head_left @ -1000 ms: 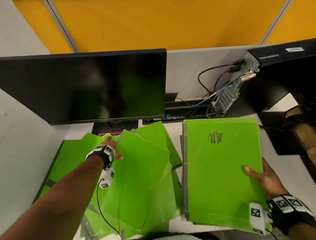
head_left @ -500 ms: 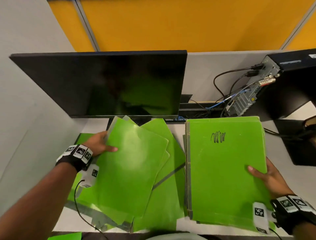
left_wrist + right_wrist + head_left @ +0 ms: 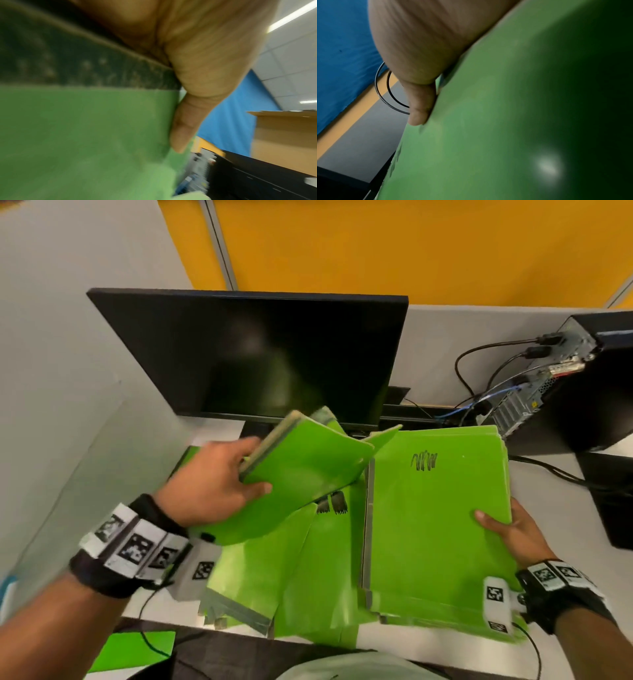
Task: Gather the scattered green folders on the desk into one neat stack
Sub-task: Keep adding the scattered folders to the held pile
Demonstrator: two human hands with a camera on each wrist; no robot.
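Left hand (image 3: 219,484) pinching lifted green folder (image 3: 301,470), bending, above loose folders (image 3: 291,573) on desk (image 3: 561,508); right hand (image 3: 513,534) gripping scribbled stack (image 3: 435,529) edge, beside monitor (image 3: 260,354)

Risk: one-edge pinch letting floppy folder sag, snagging stack spine, knocking it askew

Office cubicle, grey partition walls (image 3: 68,337), black monitor (image 3: 267,354), cabled desktop computer (image 3: 579,392), white desk (image 3: 561,508)

1. Folder in my left hand (image 3: 212,484): bright green folder (image 3: 301,463), grey spine, lifted and tilted, bending a bit.
2. Stack (image 3: 435,525) on the right: squared up, black scribble on top, my right hand (image 3: 513,532) gripping its edge.
3. Loose folders (image 3: 291,577) fanned out messily between.
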